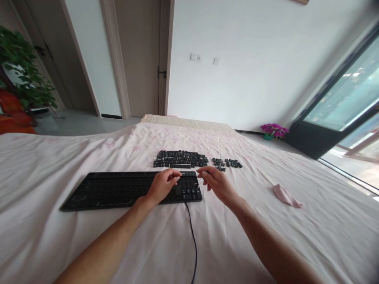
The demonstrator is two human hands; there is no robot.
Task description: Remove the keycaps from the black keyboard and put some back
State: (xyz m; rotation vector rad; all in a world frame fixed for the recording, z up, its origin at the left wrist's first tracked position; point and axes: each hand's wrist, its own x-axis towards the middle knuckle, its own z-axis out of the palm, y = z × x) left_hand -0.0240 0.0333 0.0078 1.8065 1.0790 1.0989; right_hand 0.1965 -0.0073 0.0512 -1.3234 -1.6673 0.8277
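A black keyboard [118,189] lies on the bedspread, most of its keycaps off; several keycaps [189,192] still sit at its right end. Above that end, my right hand [214,180] is closed on a thin wire keycap puller [196,184], whose wires reach down toward the keys. My left hand [162,183] hovers over the keyboard just left of the number keys, thumb and fingers pinched together. Whatever is between those fingertips is too small to make out. Behind the keyboard lie loose black keycaps [180,158] in rows, with a smaller scattered group [226,163] to their right.
A black cable [193,236] runs from the keyboard toward me. On the right of the wrinkled pink bedspread [237,244] lies a pink cloth [286,196]. Beyond the bed are a door [142,59], a white wall, a leafy plant [26,71] and purple flowers [274,130].
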